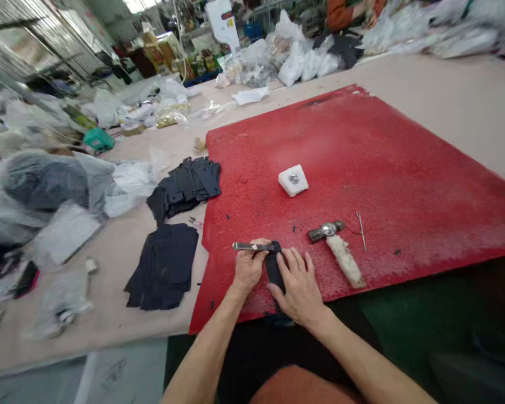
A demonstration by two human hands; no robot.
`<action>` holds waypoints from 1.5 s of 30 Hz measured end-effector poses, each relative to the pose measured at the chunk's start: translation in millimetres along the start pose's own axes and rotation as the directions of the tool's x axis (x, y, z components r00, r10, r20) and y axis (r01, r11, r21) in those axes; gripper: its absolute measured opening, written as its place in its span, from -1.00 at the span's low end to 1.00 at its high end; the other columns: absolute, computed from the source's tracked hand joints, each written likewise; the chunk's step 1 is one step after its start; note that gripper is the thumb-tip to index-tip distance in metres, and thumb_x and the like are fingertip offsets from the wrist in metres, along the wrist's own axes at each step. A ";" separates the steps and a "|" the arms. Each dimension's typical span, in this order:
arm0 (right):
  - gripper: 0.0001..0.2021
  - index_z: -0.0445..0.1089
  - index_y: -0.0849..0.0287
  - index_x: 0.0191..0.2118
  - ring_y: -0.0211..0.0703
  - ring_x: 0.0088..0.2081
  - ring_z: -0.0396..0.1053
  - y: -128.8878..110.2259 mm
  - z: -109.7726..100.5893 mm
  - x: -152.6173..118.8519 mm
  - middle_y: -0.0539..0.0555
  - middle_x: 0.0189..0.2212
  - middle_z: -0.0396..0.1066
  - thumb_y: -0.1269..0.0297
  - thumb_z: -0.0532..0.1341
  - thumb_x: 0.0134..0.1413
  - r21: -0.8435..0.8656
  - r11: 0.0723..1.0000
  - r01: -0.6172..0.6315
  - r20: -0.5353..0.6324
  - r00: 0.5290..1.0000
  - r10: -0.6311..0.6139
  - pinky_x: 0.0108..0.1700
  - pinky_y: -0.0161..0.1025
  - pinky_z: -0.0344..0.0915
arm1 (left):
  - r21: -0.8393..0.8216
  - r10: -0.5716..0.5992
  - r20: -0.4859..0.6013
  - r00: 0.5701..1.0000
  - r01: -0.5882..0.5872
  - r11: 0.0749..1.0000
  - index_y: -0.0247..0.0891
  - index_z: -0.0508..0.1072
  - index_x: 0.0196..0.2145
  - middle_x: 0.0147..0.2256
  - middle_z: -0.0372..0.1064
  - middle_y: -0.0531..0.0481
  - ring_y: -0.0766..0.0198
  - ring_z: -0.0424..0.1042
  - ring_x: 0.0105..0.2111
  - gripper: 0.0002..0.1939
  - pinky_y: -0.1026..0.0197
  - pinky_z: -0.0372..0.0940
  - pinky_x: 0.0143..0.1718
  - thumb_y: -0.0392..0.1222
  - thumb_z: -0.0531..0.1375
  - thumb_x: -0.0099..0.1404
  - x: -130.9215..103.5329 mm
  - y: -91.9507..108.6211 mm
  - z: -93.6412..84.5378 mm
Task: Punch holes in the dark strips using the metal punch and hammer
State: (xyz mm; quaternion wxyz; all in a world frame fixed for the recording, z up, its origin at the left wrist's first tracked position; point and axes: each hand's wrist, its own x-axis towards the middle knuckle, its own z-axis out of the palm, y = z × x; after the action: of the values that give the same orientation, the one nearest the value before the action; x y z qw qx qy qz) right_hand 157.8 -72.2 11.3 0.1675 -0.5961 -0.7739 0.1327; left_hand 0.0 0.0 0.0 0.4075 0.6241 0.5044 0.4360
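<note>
On the near edge of the red mat [362, 146] lies a narrow dark strip of material [274, 270], running toward my body. My left hand [249, 270] is closed on a flat metal bar [252, 246] whose right end reaches the top of the strip; its exact kind cannot be made out. My right hand [298, 286] lies flat along the strip's right side, fingers stretched out and thumb across it. To the right rests a hammer [345, 261] with a white-wrapped handle, and beyond it a thin metal rod [361, 231].
A white block [293, 180] with small shiny pieces on it sits mid-mat. Left of the mat are two piles of dark cut pieces, a nearer pile [166, 266] and a farther pile [189, 185]. Plastic bags [290, 53] line the table's far side, where another person [340, 14] is partly visible.
</note>
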 end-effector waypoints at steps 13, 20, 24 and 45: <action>-0.35 0.13 0.36 0.28 0.25 0.31 -0.07 -0.1 0.9 2.0 0.30 0.28 0.10 0.04 0.13 0.18 0.027 1.000 0.007 -0.023 1.000 -0.006 0.31 0.24 -0.23 | 0.091 0.046 0.016 0.999 -0.047 0.995 -0.24 0.51 -0.26 -0.20 0.52 -0.06 0.19 0.48 -0.15 -0.86 0.09 0.34 0.02 -0.24 0.14 0.31 1.2 7.3 0.9; -0.34 0.12 0.35 0.28 0.25 0.30 -0.05 -0.7 0.2 2.4 0.29 0.28 0.11 0.06 0.14 0.17 0.037 0.999 0.006 -0.014 1.000 -0.005 0.31 0.25 -0.23 | 0.125 0.041 0.014 0.999 -0.043 0.991 -0.23 0.51 -0.23 -0.19 0.52 -0.06 0.19 0.49 -0.13 -0.85 0.09 0.35 0.03 -0.24 0.14 0.32 -0.2 6.4 1.9; -0.36 0.13 0.35 0.28 0.25 0.30 -0.04 -1.0 -1.5 2.4 0.30 0.28 0.10 0.07 0.13 0.17 0.040 0.999 0.006 -0.021 1.000 -0.005 0.30 0.25 -0.23 | 0.144 0.056 0.017 0.998 -0.058 0.988 -0.24 0.51 -0.22 -0.19 0.52 -0.07 0.21 0.49 -0.14 -0.84 0.11 0.36 0.01 -0.27 0.13 0.31 0.1 6.4 2.8; -0.35 0.14 0.32 0.27 0.23 0.31 -0.07 1.7 0.1 0.3 0.29 0.27 0.12 0.09 0.16 0.13 0.063 0.998 0.006 -0.018 1.000 -0.005 0.31 0.23 -0.26 | 0.328 0.144 0.015 0.989 -0.141 0.934 -0.24 0.48 -0.18 -0.19 0.53 -0.06 0.23 0.50 -0.13 -0.80 0.14 0.38 0.01 -0.33 0.09 0.31 -0.5 -4.5 13.0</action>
State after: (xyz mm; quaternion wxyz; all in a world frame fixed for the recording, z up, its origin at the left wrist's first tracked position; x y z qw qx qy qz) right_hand 159.1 -71.4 10.6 0.1935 -0.5893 -0.7696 0.1516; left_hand 11.1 -0.7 -8.1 0.2628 0.7161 0.5253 0.3770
